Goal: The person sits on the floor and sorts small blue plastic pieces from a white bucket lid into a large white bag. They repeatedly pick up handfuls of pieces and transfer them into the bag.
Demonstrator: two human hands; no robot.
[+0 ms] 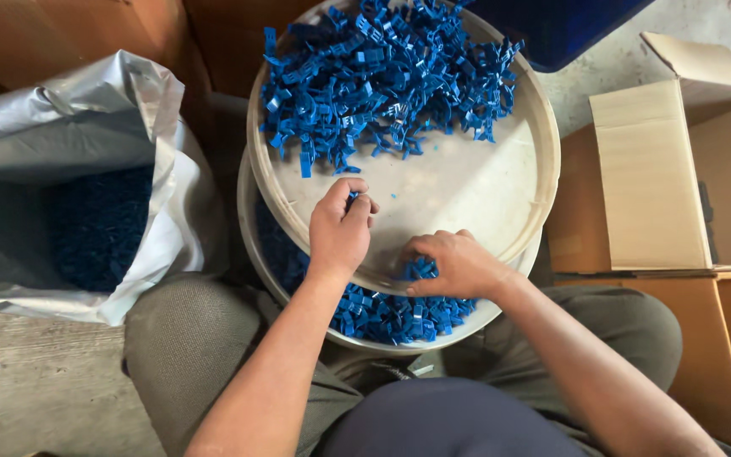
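Observation:
A heap of small blue plastic clips [382,76] covers the far half of a round cream tray [467,182]. The tray rests on a white bucket [251,241] that holds more blue clips [382,315]. My left hand [340,230] lies on the tray's near part, its fingers pinched on a small blue clip. My right hand [454,262] sits at the tray's near rim, curled over a few blue clips above the bucket.
A silver plastic bag [86,127] with dark blue contents stands open at the left. An open cardboard box [662,169] is at the right. A dark blue bin [560,25] sits beyond the tray. My knees flank the bucket.

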